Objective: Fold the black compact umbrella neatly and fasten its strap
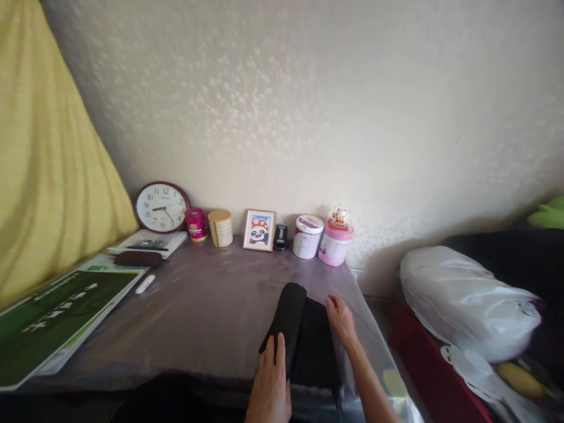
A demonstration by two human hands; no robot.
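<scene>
A piece of black cloth [315,352] lies near the front right of the table, its left part turned over into a thick, raised fold [291,311]. My left hand [272,376] rests against the near end of that fold, fingers stretched out and pointing away from me. Beside the cloth's far right edge is my right hand [341,320], its fingers loosely bent and holding nothing I can see. Whether its fingertips touch the edge is hard to make out.
Along the wall stand a clock [162,207], a pink can [196,225], a yellow-lidded tin [220,228], a framed panda picture [259,230] and two tubs [307,238]. Green-covered books [66,320], a dark case [138,258] and a small white object [145,284] lie left. A white bag [467,299] sits right of the table.
</scene>
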